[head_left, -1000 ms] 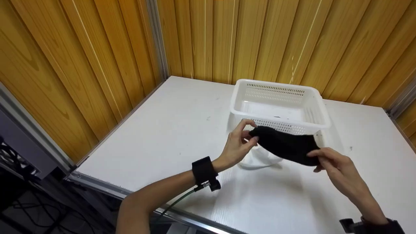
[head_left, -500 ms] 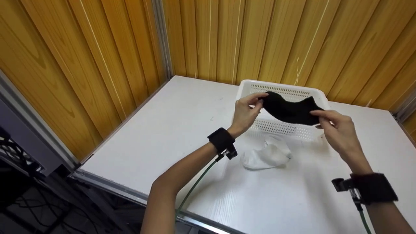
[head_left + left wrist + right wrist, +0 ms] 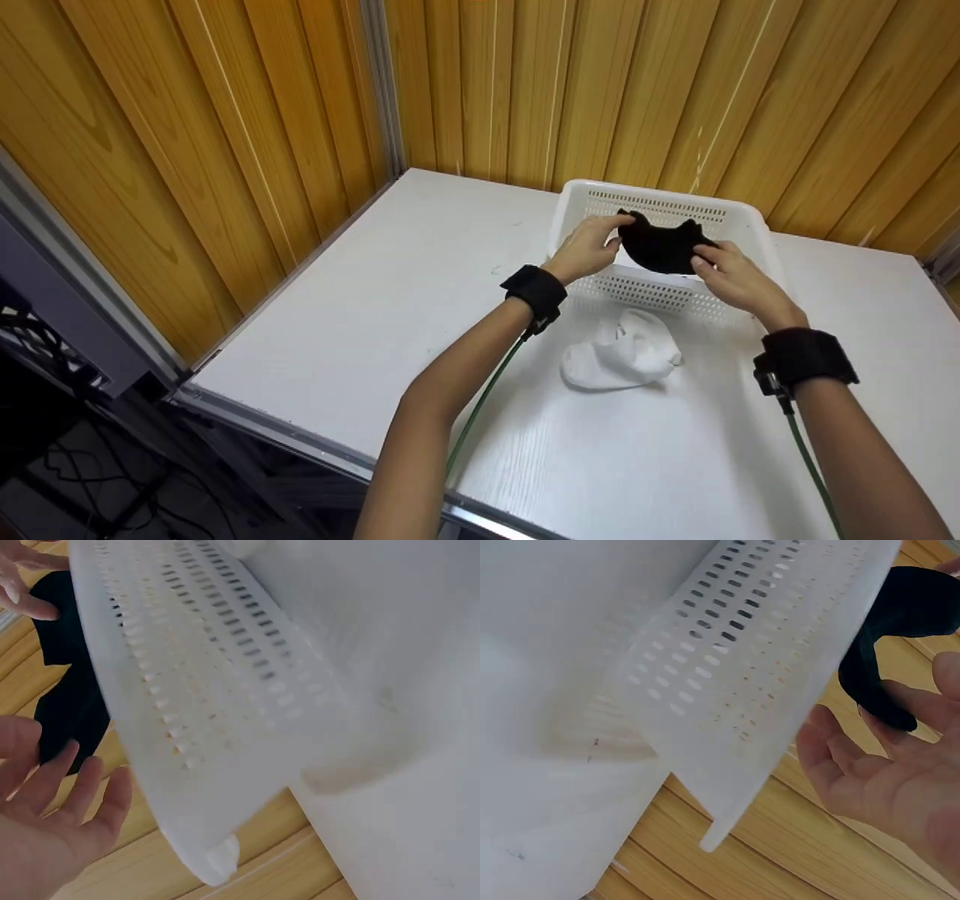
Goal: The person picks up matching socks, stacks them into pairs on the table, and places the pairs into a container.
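Observation:
A black sock (image 3: 661, 249) is held up over the white perforated basket (image 3: 643, 292), sagging between my two hands. My left hand (image 3: 590, 247) pinches its left end with thumb and fingertips. At the other end, the right hand (image 3: 742, 283) grips the sock between thumb and fingers. The left wrist view shows the dark fabric (image 3: 73, 709) beyond the basket's rim, near the left fingers. In the right wrist view the sock (image 3: 870, 660) curves down to the right hand (image 3: 900, 772). A crumpled white sock (image 3: 622, 354) lies on the table in front of the basket.
The white table (image 3: 360, 315) has a metal front edge (image 3: 277, 431). Wood-patterned panels (image 3: 495, 90) stand behind and to the left. Green cables (image 3: 480, 412) trail from the wrist straps.
Both hands have carried the black sock away from the body, from in front of the basket to over it. The hands have come closer together, and the sock sags more.

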The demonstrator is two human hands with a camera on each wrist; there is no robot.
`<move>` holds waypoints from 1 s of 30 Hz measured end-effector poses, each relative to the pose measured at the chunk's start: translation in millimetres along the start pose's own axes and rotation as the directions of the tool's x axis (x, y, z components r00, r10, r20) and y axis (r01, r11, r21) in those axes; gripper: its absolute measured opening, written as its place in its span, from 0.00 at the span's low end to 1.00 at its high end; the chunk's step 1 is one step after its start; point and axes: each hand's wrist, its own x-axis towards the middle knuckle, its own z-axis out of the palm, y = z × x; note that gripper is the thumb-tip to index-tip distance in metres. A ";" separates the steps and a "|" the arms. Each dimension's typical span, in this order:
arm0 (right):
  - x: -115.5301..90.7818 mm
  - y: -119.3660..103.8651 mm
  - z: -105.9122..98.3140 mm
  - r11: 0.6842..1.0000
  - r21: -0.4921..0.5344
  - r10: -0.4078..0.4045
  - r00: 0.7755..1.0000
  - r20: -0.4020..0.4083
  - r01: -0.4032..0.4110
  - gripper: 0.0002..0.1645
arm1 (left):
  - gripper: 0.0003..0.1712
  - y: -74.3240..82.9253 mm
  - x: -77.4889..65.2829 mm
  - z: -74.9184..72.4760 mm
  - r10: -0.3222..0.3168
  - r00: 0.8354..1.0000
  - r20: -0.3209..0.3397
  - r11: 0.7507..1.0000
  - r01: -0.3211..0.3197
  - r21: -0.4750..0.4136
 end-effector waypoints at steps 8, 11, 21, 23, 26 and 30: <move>6.9 2.6 16.3 0.965 -0.146 0.244 0.953 0.181 -0.219 0.42 | 0.19 -9.8 -2.9 17.3 -0.123 0.957 0.261 0.976 0.069 0.206; 7.3 5.5 13.3 0.951 -0.163 0.293 0.931 0.219 -0.261 0.45 | 0.18 -4.1 1.1 19.2 -0.188 0.939 0.288 0.965 0.122 0.234; -2.4 13.4 4.9 0.923 -0.164 0.383 0.875 0.297 -0.349 0.55 | 0.31 5.3 7.0 20.5 -0.367 0.843 0.393 0.906 0.229 0.355; -4.3 14.5 4.6 0.917 -0.166 0.396 0.871 0.292 -0.362 0.56 | 0.32 6.4 7.1 21.3 -0.366 0.841 0.398 0.903 0.217 0.371; -6.3 15.6 4.3 0.911 -0.171 0.410 0.871 0.270 -0.376 0.56 | 0.33 8.1 8.3 22.4 -0.369 0.836 0.407 0.898 0.208 0.388; -11.0 18.6 4.7 0.911 -0.174 0.407 0.884 0.229 -0.374 0.54 | 0.32 9.1 10.5 24.1 -0.374 0.829 0.415 0.897 0.211 0.387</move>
